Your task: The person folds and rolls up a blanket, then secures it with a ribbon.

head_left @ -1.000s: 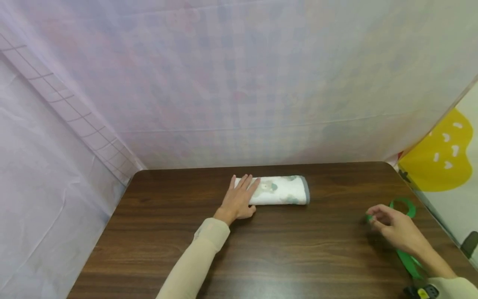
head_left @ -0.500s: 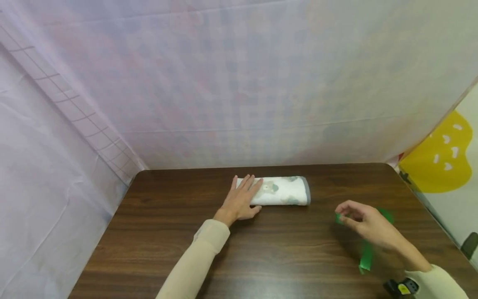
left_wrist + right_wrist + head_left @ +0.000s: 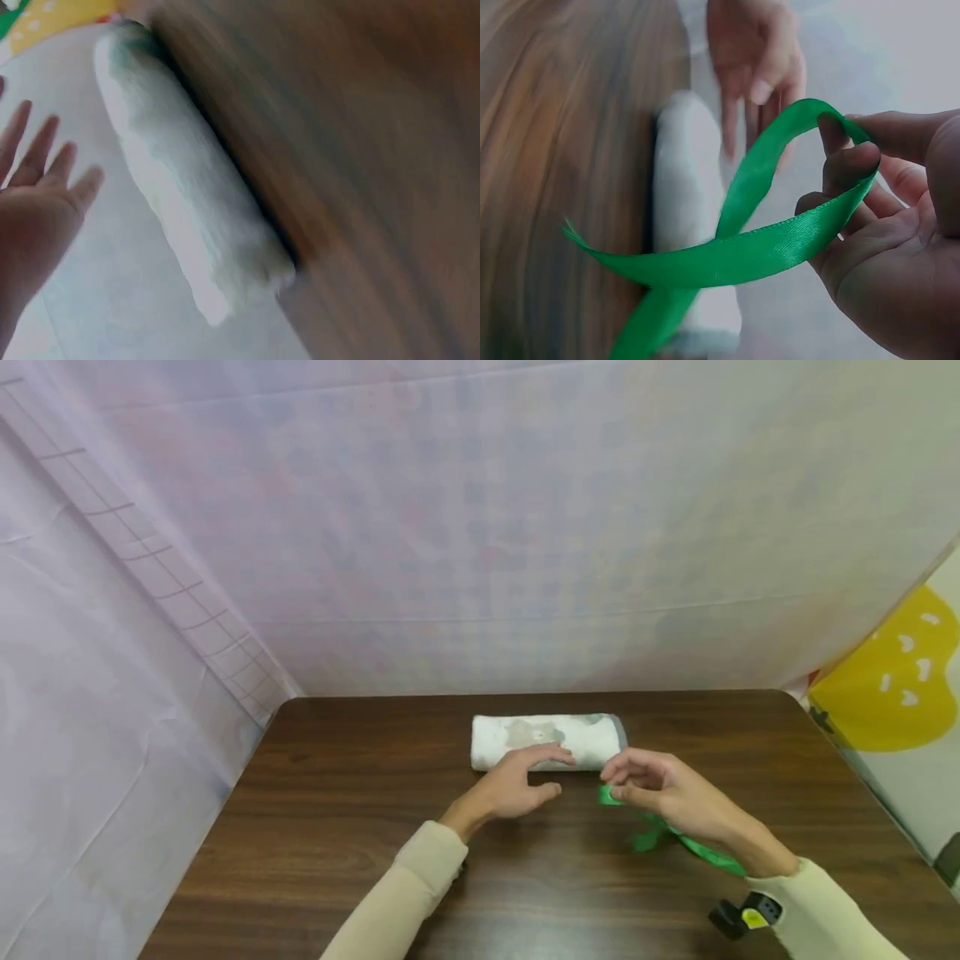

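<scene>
A rolled white towel with pale grey-green prints and a grey edge lies crosswise near the table's back; its length shows, blurred, in the left wrist view. My left hand is raised just in front of it, fingers apart and holding nothing. Between thumb and fingers my right hand pinches a shiny green ribbon at the towel's right front. In the right wrist view the ribbon loops over the fingers, and one cut end hangs free to the left.
The dark wooden table ends at a pale printed curtain behind and a white sheet on the left. Beyond its right edge is a yellow decoration. Black devices sit at the right wrist.
My right hand has carried the green ribbon left, from the table's right side to near the towel. My left hand has lifted off the towel and shifted right. The towel stays in place.
</scene>
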Demonstrator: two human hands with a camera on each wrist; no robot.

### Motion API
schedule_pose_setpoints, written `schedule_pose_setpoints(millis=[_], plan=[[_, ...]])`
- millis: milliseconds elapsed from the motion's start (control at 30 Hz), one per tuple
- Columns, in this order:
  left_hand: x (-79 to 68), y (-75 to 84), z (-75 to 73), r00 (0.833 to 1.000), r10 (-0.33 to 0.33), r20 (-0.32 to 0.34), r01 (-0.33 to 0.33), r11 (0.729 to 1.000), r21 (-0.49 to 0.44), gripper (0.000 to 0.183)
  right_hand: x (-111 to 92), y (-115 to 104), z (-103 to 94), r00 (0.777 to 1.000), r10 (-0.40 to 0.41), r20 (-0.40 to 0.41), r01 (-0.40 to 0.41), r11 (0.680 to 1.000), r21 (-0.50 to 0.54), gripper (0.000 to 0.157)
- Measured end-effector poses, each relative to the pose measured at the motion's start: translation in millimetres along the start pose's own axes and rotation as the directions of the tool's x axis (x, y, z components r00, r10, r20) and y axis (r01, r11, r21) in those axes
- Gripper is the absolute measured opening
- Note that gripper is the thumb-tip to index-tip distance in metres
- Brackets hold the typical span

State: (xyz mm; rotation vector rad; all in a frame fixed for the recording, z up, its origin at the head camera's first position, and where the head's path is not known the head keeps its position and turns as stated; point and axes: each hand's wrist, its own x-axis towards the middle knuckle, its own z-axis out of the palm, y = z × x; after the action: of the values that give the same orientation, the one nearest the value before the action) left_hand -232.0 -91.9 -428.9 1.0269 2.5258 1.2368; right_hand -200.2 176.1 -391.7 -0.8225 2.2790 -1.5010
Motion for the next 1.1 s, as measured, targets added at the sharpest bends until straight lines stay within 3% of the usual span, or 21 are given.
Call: schedule_pose_setpoints(millis=[67, 200, 333, 467, 667, 967, 1100], plan=[[-1.8, 5.7, 2.4, 0.999, -0.003, 0.04, 0.01, 0.982, -0.186, 0.042, 6, -6, 4.3, 0.999, -0.037, 0.021, 0.037, 0.999, 0.022, 0.018], [-5.0, 11.9, 5.5, 0.995, 0.021, 0.098, 0.026, 0.891, -0.453, 0.043, 14, -15, 9.6, 0.988, -0.151, 0.044, 0.147, 0.986, 0.072, 0.015], [-7.4, 15.3, 6.1, 0.992, 0.065, 0.105, 0.01, 0.803, -0.596, 0.046, 17, -20, 10.9, 0.973, -0.22, 0.07, 0.206, 0.965, 0.163, 0.015], [-12.6, 17.7, 5.3, 0.994, 0.071, 0.085, 0.003, 0.75, -0.661, 0.043, 16, -24, 8.7, 0.972, -0.22, 0.079, 0.199, 0.957, 0.213, 0.016], [-24.5, 17.2, -3.1, 0.996, 0.065, 0.064, -0.003, 0.722, -0.692, 0.038, 9, -25, -1.6, 0.974, -0.224, 0.035, 0.214, 0.96, 0.183, 0.014], [-44.4, 8.7, -25.3, 0.995, 0.096, 0.014, -0.062, 0.743, -0.666, 0.034, -6, -20, -21.7, 0.984, -0.179, -0.022, 0.18, 0.974, 0.14, 0.014], [-54.5, 3.0, -34.8, 0.994, 0.108, -0.01, -0.086, 0.731, -0.677, 0.036, -15, -15, -31.9, 0.985, -0.166, -0.037, 0.17, 0.978, 0.124, 0.014]])
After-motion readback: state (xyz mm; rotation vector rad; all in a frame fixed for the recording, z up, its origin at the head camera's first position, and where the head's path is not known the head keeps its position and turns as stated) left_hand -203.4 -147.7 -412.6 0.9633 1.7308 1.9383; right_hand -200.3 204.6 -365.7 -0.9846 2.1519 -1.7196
